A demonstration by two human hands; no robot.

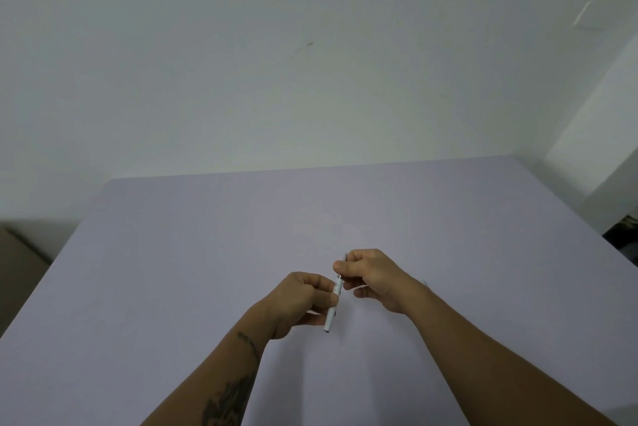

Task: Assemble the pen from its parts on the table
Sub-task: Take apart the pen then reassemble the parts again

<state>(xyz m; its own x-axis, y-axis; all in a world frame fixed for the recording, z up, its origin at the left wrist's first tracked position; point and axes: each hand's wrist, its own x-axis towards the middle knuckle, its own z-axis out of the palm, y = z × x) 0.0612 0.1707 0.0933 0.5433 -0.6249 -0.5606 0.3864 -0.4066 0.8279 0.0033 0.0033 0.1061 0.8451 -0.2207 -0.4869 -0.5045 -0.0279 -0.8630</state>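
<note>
The left hand (303, 301) is closed around the white pen barrel (334, 304), thumb and fingers pinching its middle so that both ends stay free; the barrel hangs tilted above the table (172, 270), its lower end pointing down toward the person. The right hand (373, 277) is closed in a fingertip pinch on a thin dark part (344, 261) that sticks out of the barrel's upper end, probably the refill or the tip section, though it is too small to tell which. Holding the barrel still with one hand seems meant to let the other feed or twist its piece straight along the axis. Both hands work above the lilac table, near its middle, and no loose parts show on it. A pale wall (310, 45) stands behind.
</note>
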